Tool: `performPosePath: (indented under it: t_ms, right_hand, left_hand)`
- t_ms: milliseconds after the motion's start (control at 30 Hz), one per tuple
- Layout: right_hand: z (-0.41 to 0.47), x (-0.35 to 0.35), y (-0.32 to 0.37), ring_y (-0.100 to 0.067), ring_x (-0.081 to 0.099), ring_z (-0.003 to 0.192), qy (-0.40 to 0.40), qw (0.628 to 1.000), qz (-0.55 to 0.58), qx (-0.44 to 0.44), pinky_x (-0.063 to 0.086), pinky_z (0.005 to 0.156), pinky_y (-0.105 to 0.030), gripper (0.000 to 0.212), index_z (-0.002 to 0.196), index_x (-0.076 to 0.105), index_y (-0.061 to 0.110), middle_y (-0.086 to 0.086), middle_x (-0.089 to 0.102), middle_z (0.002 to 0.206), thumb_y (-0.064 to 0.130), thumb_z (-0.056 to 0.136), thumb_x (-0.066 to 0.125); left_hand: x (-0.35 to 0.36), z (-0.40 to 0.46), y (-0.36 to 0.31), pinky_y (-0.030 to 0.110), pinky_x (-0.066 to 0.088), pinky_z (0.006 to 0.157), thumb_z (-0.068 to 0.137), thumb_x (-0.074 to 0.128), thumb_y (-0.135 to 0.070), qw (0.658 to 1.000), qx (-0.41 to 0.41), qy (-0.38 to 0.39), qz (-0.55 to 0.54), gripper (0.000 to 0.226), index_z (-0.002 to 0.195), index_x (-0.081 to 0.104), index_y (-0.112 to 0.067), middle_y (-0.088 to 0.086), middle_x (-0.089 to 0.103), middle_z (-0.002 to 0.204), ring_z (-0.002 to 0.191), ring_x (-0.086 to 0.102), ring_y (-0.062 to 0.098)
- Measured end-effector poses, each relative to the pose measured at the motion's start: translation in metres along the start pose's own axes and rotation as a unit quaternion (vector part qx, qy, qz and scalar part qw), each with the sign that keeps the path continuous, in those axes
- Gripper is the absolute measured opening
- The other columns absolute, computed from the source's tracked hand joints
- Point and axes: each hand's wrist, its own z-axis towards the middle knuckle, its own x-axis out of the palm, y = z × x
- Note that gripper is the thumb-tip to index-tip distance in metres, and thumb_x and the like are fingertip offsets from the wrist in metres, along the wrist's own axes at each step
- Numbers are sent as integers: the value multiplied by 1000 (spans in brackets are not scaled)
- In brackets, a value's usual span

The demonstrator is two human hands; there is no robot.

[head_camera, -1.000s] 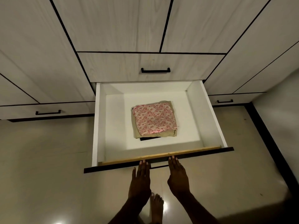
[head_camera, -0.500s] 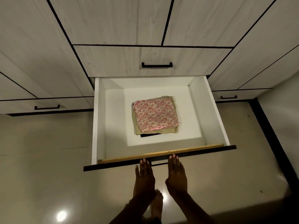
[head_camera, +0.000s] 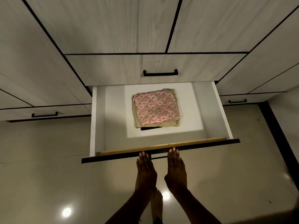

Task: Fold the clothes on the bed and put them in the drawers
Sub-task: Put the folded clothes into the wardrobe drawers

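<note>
Our left hand [head_camera: 146,168] and right hand [head_camera: 175,167] lay flat and side by side, fingers straight, fingertips pressed against the dark front edge of the open drawer [head_camera: 113,113]; neither hand held anything. Compared with a second before, the drawer had slid some way back into the cabinet: its rear wall, visible earlier, was now hidden under the closed drawer above, and less of the white floor showed. We judged that we were pushing it shut, which would mean this load was stowed and the closing step was under way but not finished (the drawer was still well out).

Just beyond our fingertips, in the middle of the drawer floor, sat the folded clothes [head_camera: 156,109]: a pink floral piece on top, a beige one under it, and a dark edge peeking out at the side nearest our hands. The stack had not shifted within the drawer.

Farther ahead of our hands, the closed drawer carried a black handle [head_camera: 160,73], and pale wood-grain cabinet doors [head_camera: 97,25] rose above it. Well off to our left and right were more low drawers with black handles. Beneath our hands the glossy tiled floor [head_camera: 48,183] reflected a ceiling light, and a bare foot [head_camera: 156,202] showed between our forearms.
</note>
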Motion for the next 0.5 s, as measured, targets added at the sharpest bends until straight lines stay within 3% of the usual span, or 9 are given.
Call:
performPosePath:
  t_ms: [67, 200, 267, 367, 500]
  right_hand:
    - [27, -4, 2, -36, 22, 155, 1, 1000, 0, -1, 37, 118, -49, 114, 160, 28, 5, -15, 23, 169, -12, 58, 76]
    - [77, -13, 12, -36, 21, 156, -25, 1000, -3, -16, 40, 117, -52, 112, 161, 28, 5, -17, 22, 169, -12, 61, 76]
    - [101, -20, 15, -35, 17, 157, -41, 999, -6, -27, 39, 118, -53, 112, 162, 24, 5, -17, 18, 170, -14, 63, 72]
    - [148, -31, 23, -34, 15, 158, -59, 997, -14, -37, 35, 120, -52, 109, 162, 23, 4, -16, 17, 170, -14, 65, 69]
    - [211, -47, 30, -33, 14, 158, -69, 995, -49, -53, 28, 123, -50, 105, 163, 21, 7, -15, 14, 171, -9, 71, 70]
  left_hand:
    - [-9, 26, 5, 60, 39, 111, 41, 102, -42, 1000, -1, -13, 2, 127, 140, 47, 16, 41, 36, 150, 138, 38, 57]
    - [-46, 63, 16, 60, 43, 108, 32, 102, -43, 1000, -5, -15, -1, 135, 140, 47, 16, 41, 36, 150, 138, 38, 58]
    - [-72, 80, 20, 63, 30, 116, 47, 98, -39, 1000, -12, -10, -1, 134, 148, 30, 18, 43, 17, 156, 145, 19, 59]
    - [-100, 112, 29, 60, 0, 124, 84, 74, -30, 999, -17, -26, -9, 118, 153, -10, 13, 39, -28, 154, 145, -22, 55]
    - [-137, 164, 27, 60, 4, 125, 88, 72, -37, 997, -53, -61, -17, 119, 153, -15, 12, 39, -27, 156, 147, -22, 55]
